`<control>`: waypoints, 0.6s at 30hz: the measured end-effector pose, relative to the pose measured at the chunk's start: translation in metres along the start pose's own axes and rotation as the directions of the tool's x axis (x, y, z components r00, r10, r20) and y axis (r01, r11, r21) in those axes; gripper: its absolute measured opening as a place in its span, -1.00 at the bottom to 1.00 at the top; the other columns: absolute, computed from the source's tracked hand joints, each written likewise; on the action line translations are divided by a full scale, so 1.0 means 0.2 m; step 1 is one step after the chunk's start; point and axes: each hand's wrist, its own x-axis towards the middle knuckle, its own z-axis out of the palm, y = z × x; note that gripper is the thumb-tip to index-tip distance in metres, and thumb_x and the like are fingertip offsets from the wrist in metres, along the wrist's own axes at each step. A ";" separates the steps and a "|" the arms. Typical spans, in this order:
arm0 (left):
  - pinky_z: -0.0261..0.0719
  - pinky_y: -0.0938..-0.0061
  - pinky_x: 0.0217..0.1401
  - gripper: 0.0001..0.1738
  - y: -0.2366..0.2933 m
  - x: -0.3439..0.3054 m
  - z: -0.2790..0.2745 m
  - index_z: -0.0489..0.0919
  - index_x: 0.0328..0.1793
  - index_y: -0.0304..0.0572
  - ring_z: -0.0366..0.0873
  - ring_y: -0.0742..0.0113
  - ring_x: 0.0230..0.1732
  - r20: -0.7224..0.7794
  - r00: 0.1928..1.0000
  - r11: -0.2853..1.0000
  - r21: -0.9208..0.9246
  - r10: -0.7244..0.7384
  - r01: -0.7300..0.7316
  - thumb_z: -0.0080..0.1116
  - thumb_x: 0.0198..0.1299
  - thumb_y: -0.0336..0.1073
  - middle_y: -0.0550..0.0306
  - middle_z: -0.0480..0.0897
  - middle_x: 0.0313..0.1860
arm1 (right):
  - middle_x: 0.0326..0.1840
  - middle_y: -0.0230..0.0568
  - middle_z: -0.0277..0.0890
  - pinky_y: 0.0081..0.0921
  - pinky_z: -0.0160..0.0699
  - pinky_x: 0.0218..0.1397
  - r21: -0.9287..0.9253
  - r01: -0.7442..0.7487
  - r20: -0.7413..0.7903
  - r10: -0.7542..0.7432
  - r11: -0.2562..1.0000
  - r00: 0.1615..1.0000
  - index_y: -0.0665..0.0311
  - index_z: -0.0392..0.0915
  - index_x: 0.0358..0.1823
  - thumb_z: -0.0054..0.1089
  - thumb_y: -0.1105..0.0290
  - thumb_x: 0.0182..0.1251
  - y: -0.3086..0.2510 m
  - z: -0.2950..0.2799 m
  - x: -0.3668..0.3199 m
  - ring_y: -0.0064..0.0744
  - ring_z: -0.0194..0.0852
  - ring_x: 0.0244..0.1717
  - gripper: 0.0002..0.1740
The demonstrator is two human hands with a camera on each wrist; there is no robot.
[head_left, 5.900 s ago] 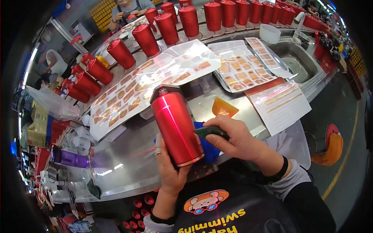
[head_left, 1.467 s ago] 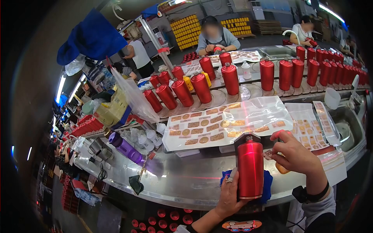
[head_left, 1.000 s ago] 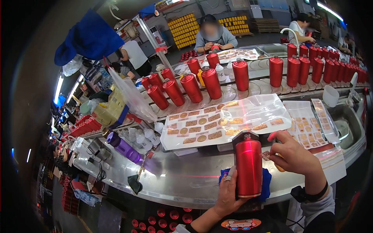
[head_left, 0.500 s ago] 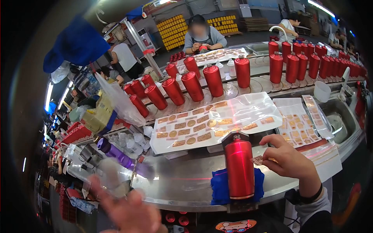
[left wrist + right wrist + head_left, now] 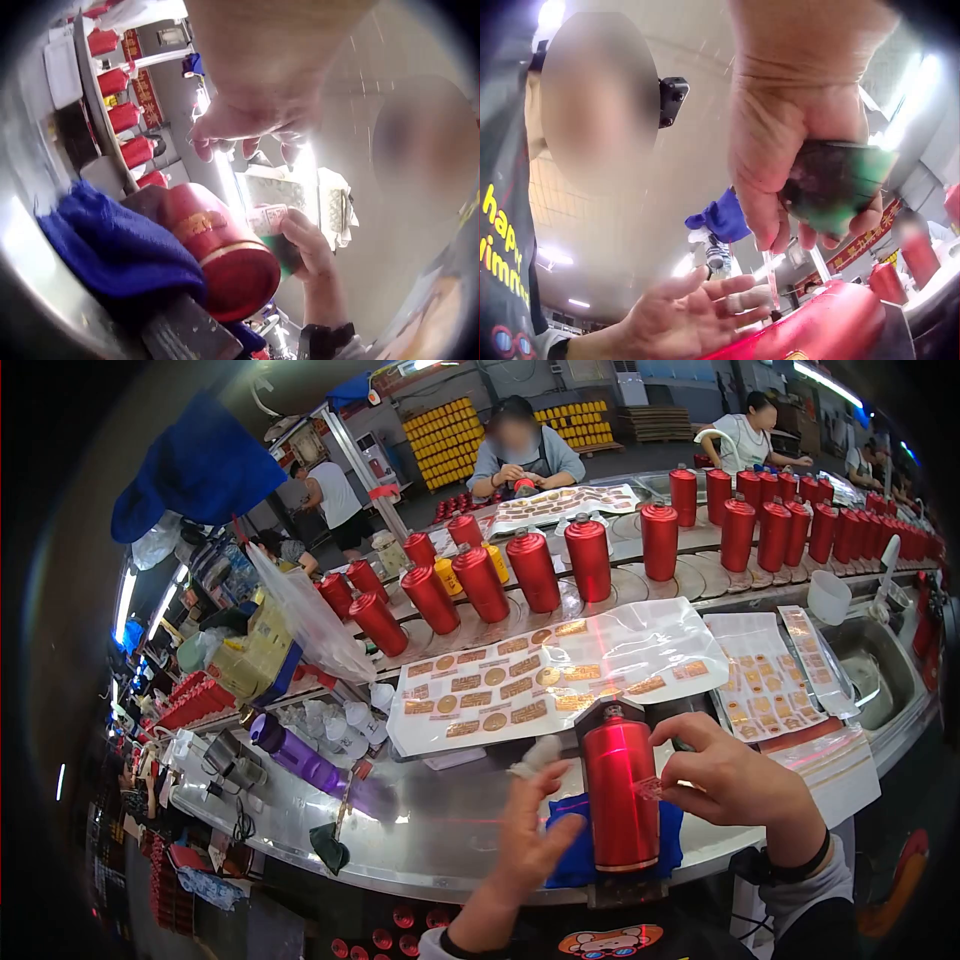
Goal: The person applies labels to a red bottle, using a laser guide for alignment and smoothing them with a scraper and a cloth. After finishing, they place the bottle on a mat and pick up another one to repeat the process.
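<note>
A red bottle (image 5: 620, 800) lies on a blue cloth (image 5: 570, 845) at the bench's front edge; its side bears a gold label (image 5: 201, 223) in the left wrist view. My right hand (image 5: 740, 772) pinches a small clear sticker (image 5: 648, 788) with reddish print beside the bottle. Tucked in that same hand is a flat green piece (image 5: 840, 184). My left hand (image 5: 520, 845) is raised left of the bottle, apart from it, fingers spread and palm showing in the right wrist view. Something whitish (image 5: 538, 756) shows at its fingertips; I cannot tell what.
Behind the bottle lies a large label sheet (image 5: 500, 695), with a smaller sheet (image 5: 765, 685) and a sink (image 5: 880, 670) to the right. Red bottles (image 5: 590, 560) stand along a conveyor. A purple bottle (image 5: 295, 755) and a green scraper (image 5: 328, 847) are at left.
My left hand has left the bottle, swung down to the left and come back near it. My right hand has brought the sticker closer to the bottle's side. Conveyor bottles have shifted.
</note>
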 end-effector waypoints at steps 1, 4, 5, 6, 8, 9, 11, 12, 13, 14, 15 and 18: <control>0.15 0.09 0.48 -0.32 0.01 0.02 0.04 0.40 0.39 -0.18 0.16 -0.13 0.52 0.033 0.997 0.994 0.084 0.064 -0.067 0.29 0.21 -0.05 -0.25 0.23 0.51 | 0.11 0.02 0.38 -0.17 0.43 0.15 -0.002 0.013 0.001 -0.013 1.000 1.000 0.30 0.50 -0.32 0.36 0.50 0.14 -0.01 0.01 0.01 0.07 0.40 0.11 -0.83; -0.02 0.04 0.54 -0.47 0.09 0.10 0.12 0.51 0.23 -0.20 0.06 -0.22 0.55 0.130 0.972 0.935 0.273 0.195 -0.224 0.29 0.20 -0.10 -0.37 0.19 0.52 | 0.11 0.01 0.38 -0.18 0.43 0.14 -0.002 0.046 0.015 -0.046 0.999 0.999 0.29 0.52 -0.34 0.37 0.47 0.14 -0.03 0.03 0.04 0.06 0.41 0.11 -0.84; -0.05 0.03 0.55 -0.51 0.09 0.11 0.13 0.53 0.18 -0.20 0.04 -0.26 0.55 0.152 0.966 0.919 0.306 0.211 -0.249 0.29 0.20 -0.12 -0.40 0.16 0.53 | 0.11 0.03 0.38 -0.17 0.44 0.14 0.000 0.056 0.021 -0.056 0.998 0.998 0.29 0.52 -0.32 0.36 0.46 0.15 -0.04 0.03 0.05 0.08 0.41 0.11 -0.84; -0.08 0.03 0.55 -0.56 0.10 0.12 0.13 0.54 0.13 -0.19 0.02 -0.29 0.55 0.174 0.958 0.900 0.339 0.227 -0.275 0.28 0.20 -0.13 -0.43 0.14 0.53 | 0.11 0.04 0.38 -0.16 0.46 0.14 0.001 0.066 0.026 -0.066 0.998 0.997 0.28 0.51 -0.31 0.34 0.45 0.15 -0.04 0.04 0.06 0.11 0.40 0.11 -0.83; -0.05 0.01 0.54 -0.68 0.10 0.13 0.15 0.57 0.01 -0.21 0.04 -0.32 0.54 0.184 0.952 0.893 0.339 0.244 -0.294 0.25 0.22 -0.20 -0.46 0.15 0.53 | 0.10 0.04 0.38 -0.16 0.46 0.14 0.000 0.062 0.021 -0.062 0.998 0.998 0.29 0.52 -0.31 0.35 0.44 0.15 -0.04 0.05 0.06 0.11 0.40 0.10 -0.83; -0.05 0.00 0.54 -0.71 0.09 0.13 0.15 0.58 -0.01 -0.22 0.06 -0.32 0.53 0.193 0.948 0.888 0.342 0.254 -0.307 0.24 0.23 -0.22 -0.47 0.16 0.52 | 0.10 0.04 0.38 -0.15 0.46 0.14 -0.001 0.059 0.019 -0.059 0.998 0.998 0.29 0.52 -0.31 0.35 0.44 0.14 -0.04 0.05 0.06 0.11 0.41 0.10 -0.83; -0.04 0.01 0.53 -0.75 0.08 0.14 0.16 0.58 -0.06 -0.22 0.10 -0.31 0.51 0.194 0.941 0.874 0.354 0.278 -0.332 0.25 0.22 -0.25 -0.45 0.21 0.50 | 0.10 0.04 0.38 -0.15 0.45 0.14 0.000 0.055 0.016 -0.054 0.999 0.998 0.29 0.52 -0.31 0.35 0.44 0.14 -0.03 0.06 0.05 0.11 0.41 0.11 -0.83; -0.03 0.01 0.53 -0.77 0.08 0.14 0.17 0.57 -0.09 -0.22 0.13 -0.29 0.49 0.187 0.938 0.866 0.365 0.293 -0.343 0.26 0.21 -0.27 -0.43 0.24 0.48 | 0.10 0.04 0.38 -0.15 0.45 0.15 0.000 0.051 0.017 -0.051 0.999 0.999 0.29 0.52 -0.31 0.35 0.44 0.14 -0.02 0.06 0.05 0.11 0.40 0.11 -0.82; -0.02 0.02 0.52 -0.79 0.08 0.14 0.18 0.57 -0.12 -0.21 0.16 -0.28 0.48 0.179 0.934 0.857 0.375 0.308 -0.354 0.27 0.20 -0.28 -0.41 0.28 0.47 | 0.10 0.03 0.38 -0.15 0.45 0.15 0.007 0.046 0.014 -0.046 0.999 0.999 0.29 0.51 -0.31 0.36 0.44 0.13 -0.02 0.07 0.05 0.11 0.40 0.11 -0.82; -0.02 0.02 0.52 -0.80 0.08 0.14 0.18 0.57 -0.13 -0.21 0.16 -0.29 0.48 0.170 0.936 0.853 0.385 0.309 -0.352 0.26 0.20 -0.28 -0.41 0.29 0.46 | 0.10 0.03 0.38 -0.15 0.44 0.16 0.013 0.043 0.011 -0.043 0.999 0.999 0.29 0.51 -0.31 0.36 0.45 0.12 -0.02 0.07 0.04 0.11 0.39 0.11 -0.81; -0.03 0.02 0.52 -0.81 0.08 0.13 0.19 0.58 -0.14 -0.21 0.16 -0.29 0.48 0.160 0.937 0.850 0.396 0.310 -0.349 0.25 0.21 -0.29 -0.41 0.30 0.46 | 0.10 0.03 0.38 -0.15 0.44 0.16 0.021 0.041 0.007 -0.041 0.999 0.999 0.29 0.51 -0.31 0.37 0.45 0.11 -0.01 0.07 0.04 0.11 0.39 0.11 -0.81; -0.03 0.00 0.53 -0.83 0.08 0.13 0.19 0.59 -0.16 -0.22 0.15 -0.31 0.48 0.132 0.935 0.838 0.416 0.329 -0.353 0.24 0.22 -0.29 -0.41 0.32 0.44 | 0.16 -0.04 0.38 -0.19 0.38 0.22 0.048 -0.009 0.006 0.009 0.999 1.000 0.24 0.56 -0.28 0.42 0.45 0.12 0.02 0.06 0.01 0.01 0.37 0.19 -0.80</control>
